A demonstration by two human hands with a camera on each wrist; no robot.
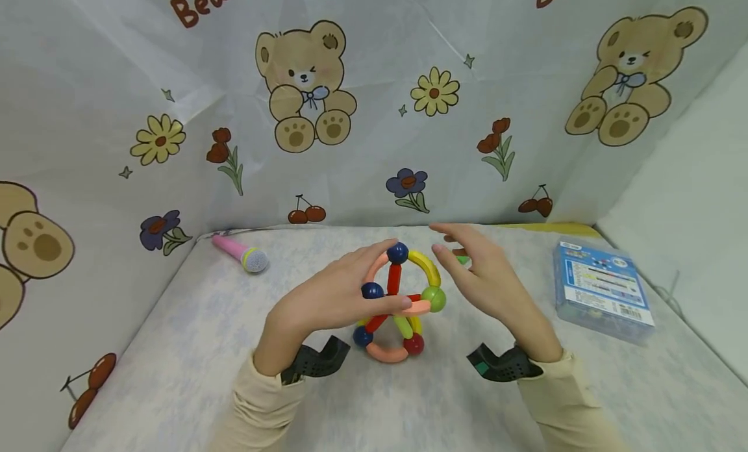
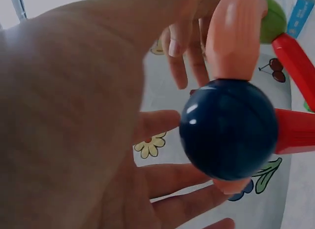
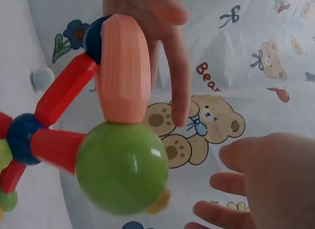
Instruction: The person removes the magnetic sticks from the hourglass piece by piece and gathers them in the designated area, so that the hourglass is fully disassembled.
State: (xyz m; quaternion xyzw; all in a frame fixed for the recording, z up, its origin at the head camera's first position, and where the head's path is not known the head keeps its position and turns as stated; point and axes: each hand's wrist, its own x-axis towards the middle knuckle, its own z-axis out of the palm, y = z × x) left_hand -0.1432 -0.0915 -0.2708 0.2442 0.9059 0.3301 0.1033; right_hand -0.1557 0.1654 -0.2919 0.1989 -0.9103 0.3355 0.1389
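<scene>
A ball-and-stick toy structure (image 1: 394, 280) stands on the table, built of coloured balls joined by straight and curved rods. My left hand (image 1: 327, 296) reaches over its left side, fingers extended towards the top blue ball (image 1: 398, 252) and thumb along the front salmon rod (image 1: 417, 307). In the left wrist view, its straight fingers lie beside a blue ball (image 2: 229, 129); contact there is hard to tell. To the right, my right hand (image 1: 482, 270) is apart from the structure, fingers loosely bent and holding nothing. The green ball (image 3: 122, 168) faces it in the right wrist view.
At the back left lies a pink toy microphone (image 1: 236, 252). A clear plastic box with a blue label (image 1: 604, 289) rests on the right. Partly hidden behind my right hand is a small green piece (image 1: 463, 259). A bear-print cloth (image 1: 362, 179) hangs behind the table.
</scene>
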